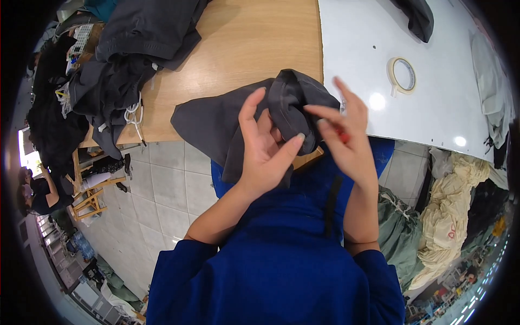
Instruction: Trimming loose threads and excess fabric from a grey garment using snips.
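left grip: grasping the rolled edge of the dark grey garment
right grip: blurred, at the garment's opening, small red item by the palm; cannot tell whether closed
garment: at the wooden surface's near edge
tape roll: on the white surface, right

Around me: wood tabletop, white tabletop, tiled floor.
The two meet before me, and glare spots shine on the white one. To my left a wooden stool stands on the pale tiles; farther out glows a bright patch, window or doorway I can't tell. Strip lights run along my lower right.
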A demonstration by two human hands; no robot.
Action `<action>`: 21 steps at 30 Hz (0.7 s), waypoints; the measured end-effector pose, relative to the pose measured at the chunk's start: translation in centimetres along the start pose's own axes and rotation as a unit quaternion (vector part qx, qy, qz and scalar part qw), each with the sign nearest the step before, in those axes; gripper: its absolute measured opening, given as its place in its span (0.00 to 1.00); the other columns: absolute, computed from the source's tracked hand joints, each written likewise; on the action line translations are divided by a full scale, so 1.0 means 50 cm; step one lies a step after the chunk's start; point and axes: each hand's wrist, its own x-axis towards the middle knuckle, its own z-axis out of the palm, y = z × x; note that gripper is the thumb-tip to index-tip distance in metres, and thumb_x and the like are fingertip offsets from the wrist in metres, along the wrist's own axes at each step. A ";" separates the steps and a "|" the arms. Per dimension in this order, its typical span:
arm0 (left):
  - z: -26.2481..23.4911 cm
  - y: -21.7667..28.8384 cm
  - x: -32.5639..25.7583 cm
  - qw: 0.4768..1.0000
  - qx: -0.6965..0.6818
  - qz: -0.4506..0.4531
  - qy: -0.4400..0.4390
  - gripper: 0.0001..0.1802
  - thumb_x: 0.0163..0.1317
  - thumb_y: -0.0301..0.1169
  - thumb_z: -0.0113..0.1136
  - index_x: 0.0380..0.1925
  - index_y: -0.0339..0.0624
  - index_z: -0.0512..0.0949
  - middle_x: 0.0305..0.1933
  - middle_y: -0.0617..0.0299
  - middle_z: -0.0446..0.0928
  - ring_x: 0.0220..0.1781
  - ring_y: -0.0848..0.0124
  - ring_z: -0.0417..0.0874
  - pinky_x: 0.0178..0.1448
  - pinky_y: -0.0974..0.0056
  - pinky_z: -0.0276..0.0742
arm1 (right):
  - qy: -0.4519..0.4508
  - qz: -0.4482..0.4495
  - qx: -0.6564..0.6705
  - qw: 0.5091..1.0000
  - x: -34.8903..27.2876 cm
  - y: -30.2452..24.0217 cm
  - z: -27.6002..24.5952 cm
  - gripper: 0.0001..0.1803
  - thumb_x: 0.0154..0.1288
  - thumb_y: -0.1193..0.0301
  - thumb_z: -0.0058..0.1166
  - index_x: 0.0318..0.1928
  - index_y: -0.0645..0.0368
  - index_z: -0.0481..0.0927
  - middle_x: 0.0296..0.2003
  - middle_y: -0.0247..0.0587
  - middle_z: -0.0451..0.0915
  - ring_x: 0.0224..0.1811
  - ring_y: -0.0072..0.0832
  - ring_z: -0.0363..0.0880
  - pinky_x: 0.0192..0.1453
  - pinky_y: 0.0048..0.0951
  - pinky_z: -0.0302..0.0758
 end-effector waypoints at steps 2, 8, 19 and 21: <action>0.011 -0.001 -0.007 0.997 0.067 0.036 -0.016 0.45 0.57 0.12 0.50 0.68 0.50 0.37 0.58 0.47 0.64 0.56 0.68 0.71 0.59 0.66 0.68 | -0.029 0.018 -0.034 0.999 0.000 0.016 0.022 0.16 0.62 0.73 0.52 0.51 0.60 0.78 0.60 0.46 0.68 0.65 0.39 0.58 0.69 0.31 0.51; -0.008 -0.002 -0.011 0.992 0.115 0.044 0.022 0.38 0.58 0.12 0.50 0.65 0.41 0.44 0.57 0.50 0.65 0.55 0.68 0.72 0.59 0.69 0.67 | 0.151 0.213 0.412 0.873 -0.023 0.057 0.005 0.18 0.69 0.73 0.44 0.57 0.67 0.72 0.60 0.41 0.69 0.66 0.30 0.62 0.69 0.28 0.55; 0.044 0.048 -0.003 0.935 0.322 0.094 -0.115 0.35 0.55 0.14 0.57 0.62 0.33 0.56 0.59 0.48 0.66 0.44 0.70 0.81 0.37 0.73 0.78 | 0.152 0.214 0.638 0.723 -0.037 0.067 0.013 0.26 0.73 0.62 0.34 0.67 0.59 0.58 0.61 0.44 0.66 0.56 0.29 0.67 0.56 0.27 0.63; 0.059 0.023 0.003 0.942 0.279 0.118 -0.146 0.31 0.56 0.15 0.56 0.61 0.34 0.60 0.60 0.47 0.66 0.38 0.71 0.83 0.36 0.73 0.78 | 0.144 0.199 0.600 0.761 -0.031 0.051 0.013 0.28 0.74 0.57 0.32 0.69 0.53 0.52 0.62 0.45 0.64 0.58 0.30 0.66 0.56 0.30 0.65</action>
